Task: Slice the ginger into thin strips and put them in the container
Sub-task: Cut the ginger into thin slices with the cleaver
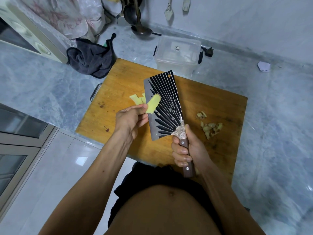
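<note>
Now ginger slice against cleaver

Left hand pinching pale yellow ginger slice at fingertips; right hand gripping brown wooden cleaver handle, both forearms extending forward

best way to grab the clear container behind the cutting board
Take the container by its two short side walls, coming down from above. It stands upright with black latches at both ends and its lid on; the board's far edge sits against its front.
</note>
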Tool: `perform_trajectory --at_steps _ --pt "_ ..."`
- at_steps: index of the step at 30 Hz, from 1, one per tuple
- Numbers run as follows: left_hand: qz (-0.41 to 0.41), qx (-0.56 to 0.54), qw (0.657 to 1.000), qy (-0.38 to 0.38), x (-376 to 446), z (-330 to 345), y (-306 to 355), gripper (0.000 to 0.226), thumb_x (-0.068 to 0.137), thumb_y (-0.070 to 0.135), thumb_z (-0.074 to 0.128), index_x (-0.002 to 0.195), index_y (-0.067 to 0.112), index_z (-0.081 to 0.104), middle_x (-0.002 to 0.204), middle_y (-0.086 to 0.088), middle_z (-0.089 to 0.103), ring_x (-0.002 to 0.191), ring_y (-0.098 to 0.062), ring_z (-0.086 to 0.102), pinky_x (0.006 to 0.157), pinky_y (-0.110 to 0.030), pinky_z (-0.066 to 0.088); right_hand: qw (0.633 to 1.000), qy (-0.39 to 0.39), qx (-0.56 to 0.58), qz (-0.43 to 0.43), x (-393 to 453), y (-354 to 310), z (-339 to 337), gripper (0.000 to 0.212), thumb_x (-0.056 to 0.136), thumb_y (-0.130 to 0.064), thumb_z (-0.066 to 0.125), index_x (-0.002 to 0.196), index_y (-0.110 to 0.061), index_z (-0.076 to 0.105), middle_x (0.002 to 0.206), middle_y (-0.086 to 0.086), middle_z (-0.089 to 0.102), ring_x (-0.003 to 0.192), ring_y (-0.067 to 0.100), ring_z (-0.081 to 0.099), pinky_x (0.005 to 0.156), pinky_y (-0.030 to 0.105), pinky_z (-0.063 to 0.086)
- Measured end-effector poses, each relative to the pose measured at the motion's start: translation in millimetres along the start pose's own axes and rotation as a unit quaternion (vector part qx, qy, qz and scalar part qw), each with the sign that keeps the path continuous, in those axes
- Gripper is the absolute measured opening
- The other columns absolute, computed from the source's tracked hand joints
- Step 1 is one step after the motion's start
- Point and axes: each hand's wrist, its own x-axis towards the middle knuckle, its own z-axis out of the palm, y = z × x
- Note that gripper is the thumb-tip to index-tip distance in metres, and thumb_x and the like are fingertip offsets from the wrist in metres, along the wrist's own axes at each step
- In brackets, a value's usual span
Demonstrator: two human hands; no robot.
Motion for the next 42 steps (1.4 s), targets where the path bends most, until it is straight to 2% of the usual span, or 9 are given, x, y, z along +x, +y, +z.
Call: perform_trajectory --at_steps 5,11,17,23,27,30,33,39,42 --pt "-0.003 -0.058 0.998 0.01 -0.8 2.4 -1.8 0.002 0.088 0.0 0.069 0.088 0.002 0.07 0.069 -0.009 0.073 0.058 -0.014 0.069 0.056 -0.024 0.059 0.997 0.083 0.002 -0.01 -6.9 -0.9 13.2 0.068 0.091 -0.068 0.022 0.068 -0.018 0.063 0.044 -0.008 0.045 0.029 0.004 0.039 0.034 0.017 0.038" --pt "-0.01 -0.04 0.999 -0.008 2.1 0.7 -13.1 0.006 0.089 -0.001 0.066 0.088 0.003 0.07 0.067 -0.008 0.071 0.05 -0.012 0.057 0.048 -0.024 0.044 0.986 0.165 -0.009 -0.021 -3.0 -1.8 24.0 0.065 0.086 -0.066 0.025 0.061 -0.016 0.059 0.041 -0.005 0.037 0.026 0.006 0.033 0.032 0.015 0.033" --pt "-0.033 -0.1 0.994 0.005 12.3 -12.4 -22.6 0.008 0.088 -0.001 0.068 0.088 0.007 0.067 0.085 -0.008 0.074 0.071 -0.015 0.072 0.067 -0.026 0.061 0.964 0.258 -0.041 -0.041 -5.6 -2.1 27.7 0.059 0.082 -0.069 0.032 0.072 -0.012 0.047 0.042 -0.003 0.036 0.027 0.009 0.031 0.033 0.016 0.031" --pt "0.141 0.135 0.977 0.088 30.6 -45.4 -26.0 0.016 0.081 0.004 0.077 0.081 0.019 0.071 0.081 0.001 0.072 0.069 -0.01 0.063 0.069 -0.025 0.052 0.943 0.323 -0.046 -0.064 -11.6 -6.7 24.8 0.065 0.095 -0.067 0.024 0.07 -0.011 0.046 0.042 -0.002 0.036 0.027 0.01 0.031 0.033 0.015 0.03" --pt "0.299 0.248 0.915 0.111 34.7 -53.2 -25.1 0.014 0.085 0.005 0.071 0.083 0.018 0.073 0.081 0.01 0.07 0.072 0.005 0.062 0.075 -0.013 0.05 0.925 0.357 -0.102 -0.077 -9.6 -5.4 25.4 0.062 0.08 -0.069 0.035 0.07 -0.01 0.049 0.043 0.0 0.038 0.028 0.012 0.032 0.034 0.016 0.03" --pt "0.402 0.348 0.843 0.084 43.4 -53.9 -33.0 0.012 0.088 0.004 0.066 0.095 0.012 0.073 0.097 -0.001 0.073 0.088 -0.01 0.064 0.084 -0.02 0.048 0.907 0.378 -0.166 -0.088 -9.6 -2.4 29.3 0.062 0.087 -0.068 0.035 0.071 -0.011 0.051 0.046 0.001 0.039 0.031 0.012 0.033 0.035 0.019 0.03" --pt "0.405 0.427 0.808 0.039 47.3 -53.9 -48.4 0.012 0.087 0.007 0.07 0.098 0.01 0.074 0.105 -0.003 0.072 0.097 -0.017 0.063 0.087 -0.016 0.041 0.886 0.385 -0.239 -0.096 -10.9 0.1 33.5 0.062 0.096 -0.064 0.03 0.074 -0.011 0.053 0.049 0.001 0.042 0.036 0.012 0.035 0.037 0.022 0.031" --pt "0.36 0.384 0.847 0.081 48.4 -64.9 -47.5 0.025 0.086 0.006 0.068 0.109 0.013 0.074 0.112 -0.003 0.071 0.105 -0.02 0.062 0.091 -0.02 0.041 0.844 0.393 -0.354 -0.087 -11.3 2.2 42.2 0.062 0.098 -0.061 0.028 0.076 -0.009 0.055 0.05 0.0 0.046 0.039 0.012 0.039 0.04 0.024 0.036" --pt "0.347 0.456 0.819 0.025 53.2 -70.8 -39.9 0.037 0.084 0.007 0.07 0.12 0.013 0.071 0.123 -0.005 0.067 0.113 -0.021 0.059 0.097 -0.023 0.042 0.82 0.396 -0.406 -0.077 -7.4 3.0 46.6 0.062 0.1 -0.059 0.028 0.075 -0.01 0.055 0.05 0.0 0.046 0.041 0.014 0.04 0.042 0.025 0.035"
